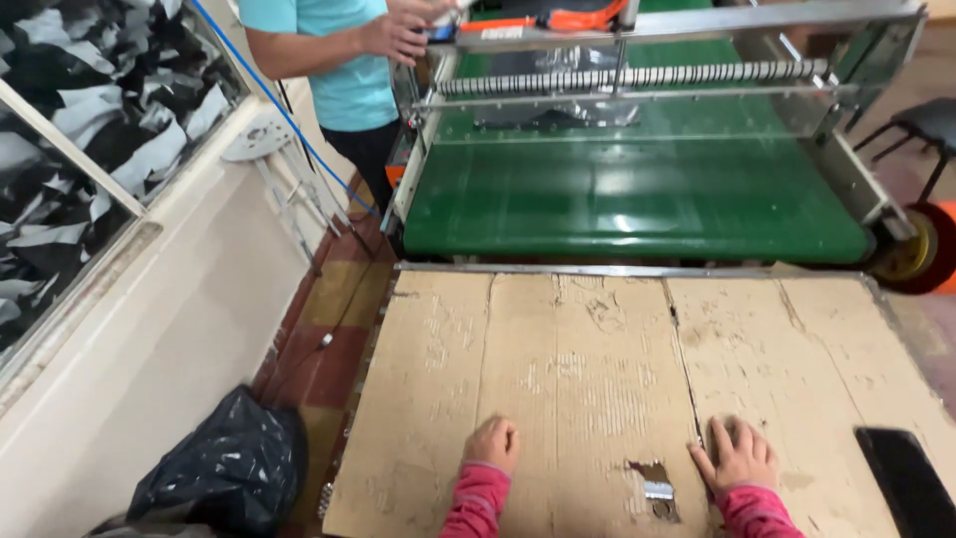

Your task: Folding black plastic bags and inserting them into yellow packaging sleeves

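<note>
**While both hands rest on worn cardboard, a green conveyor stands just beyond**

While the person's left hand (493,442) lies curled into a loose fist, holding nothing, the right hand (739,454) lies flat with fingers together, also holding nothing. Both rest near the near edge of the cardboard sheet (588,369), and both wrists wear pink sleeves (476,503).

Between the hands, close to the right one, a torn hole (655,488) in the cardboard shows a bit of metal beneath. A dark flat object (908,478) lies at the near right corner of the cardboard, cut off by the frame, so its kind is unclear.

Past the far edge of the cardboard stands a machine with a green conveyor belt (637,194) and a ribbed roller (627,76) across its top. Another person in a turquoise shirt (344,70) stands at its far left corner, hand (393,35) on the machine's frame.

On the floor to the left sits a black plastic bag (229,468), beside a white wall (129,369). A blue cable (289,120) runs down toward the machine. At the right, an orange wheel (921,249) is partly cut off.
</note>
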